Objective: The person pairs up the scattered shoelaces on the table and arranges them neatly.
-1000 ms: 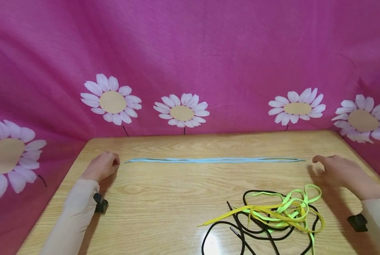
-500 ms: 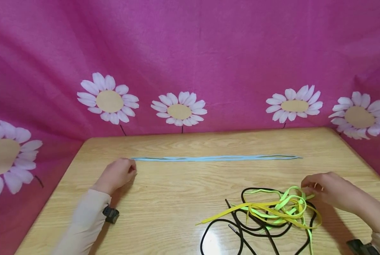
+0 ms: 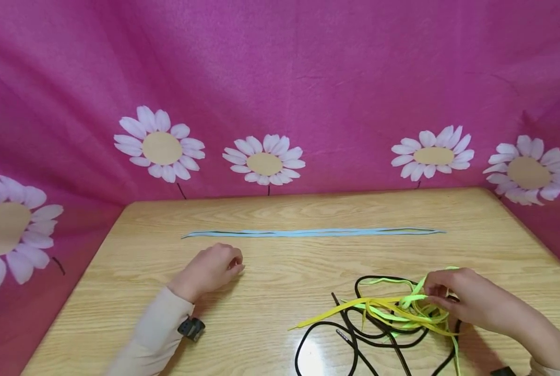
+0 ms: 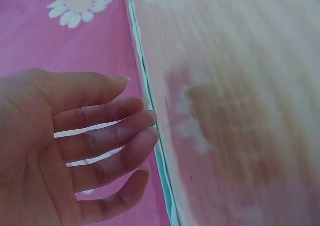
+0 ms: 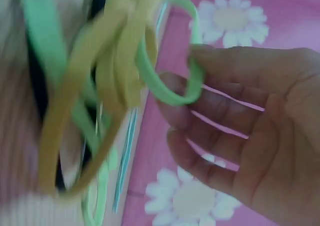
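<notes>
My right hand is at the tangled shoelaces on the table's right side. In the right wrist view its thumb and index finger pinch a loop of the neon green shoelace. The yellow shoelace and the black shoelace lie tangled with it. My left hand hovers over the table left of centre, fingers loosely bent, with nothing in them. Behind it a light blue shoelace lies stretched out left to right in long, near-parallel strands, not touched by either hand.
The wooden table has rounded far corners. A magenta cloth printed with white daisies hangs behind and beside it. Bare tabletop lies between my left hand and the tangle. Light glares off the table near the black shoelace.
My left hand has moved right and nearer, away from the blue shoelace's left end. My right hand has come from its right end to the tangle and taken hold of the green shoelace.
</notes>
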`<state>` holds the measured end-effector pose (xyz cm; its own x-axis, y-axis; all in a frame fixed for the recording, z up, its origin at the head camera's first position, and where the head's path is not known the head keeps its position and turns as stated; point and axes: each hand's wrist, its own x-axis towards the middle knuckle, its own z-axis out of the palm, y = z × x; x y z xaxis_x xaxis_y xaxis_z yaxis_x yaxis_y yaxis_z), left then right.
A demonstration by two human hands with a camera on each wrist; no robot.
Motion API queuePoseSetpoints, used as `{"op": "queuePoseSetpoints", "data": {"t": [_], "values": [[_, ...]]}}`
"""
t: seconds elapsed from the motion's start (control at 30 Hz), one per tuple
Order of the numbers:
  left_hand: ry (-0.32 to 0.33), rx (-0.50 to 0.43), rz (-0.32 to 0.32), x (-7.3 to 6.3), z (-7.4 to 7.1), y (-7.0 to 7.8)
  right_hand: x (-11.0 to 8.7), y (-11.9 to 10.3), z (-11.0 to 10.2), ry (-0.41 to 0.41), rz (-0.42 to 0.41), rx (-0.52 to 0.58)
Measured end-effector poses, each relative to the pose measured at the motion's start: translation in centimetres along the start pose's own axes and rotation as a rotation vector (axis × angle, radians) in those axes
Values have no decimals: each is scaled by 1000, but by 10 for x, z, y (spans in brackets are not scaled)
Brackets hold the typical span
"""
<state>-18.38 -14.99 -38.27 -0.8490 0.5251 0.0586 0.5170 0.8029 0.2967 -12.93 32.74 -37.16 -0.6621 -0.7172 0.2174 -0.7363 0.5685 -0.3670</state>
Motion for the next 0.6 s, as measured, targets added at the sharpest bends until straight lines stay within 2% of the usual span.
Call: {"op": "queuePoseSetpoints", "data": {"t": [0.2, 0.33, 0.47, 0.57, 0.6], "values": [[-22, -24, 36, 0, 6, 10, 28, -39, 12, 69, -48, -52], [-16, -43, 83, -2, 8, 13, 48, -66, 23, 80, -102, -24], [-28, -74, 109, -2, 9, 15, 61, -85, 36, 35, -157, 23], [-43, -82, 95, -4, 9, 13, 64, -99, 45, -51, -129, 98], [-47, -84, 91, -5, 8, 13, 64, -105, 48, -144, -50, 255]]}}
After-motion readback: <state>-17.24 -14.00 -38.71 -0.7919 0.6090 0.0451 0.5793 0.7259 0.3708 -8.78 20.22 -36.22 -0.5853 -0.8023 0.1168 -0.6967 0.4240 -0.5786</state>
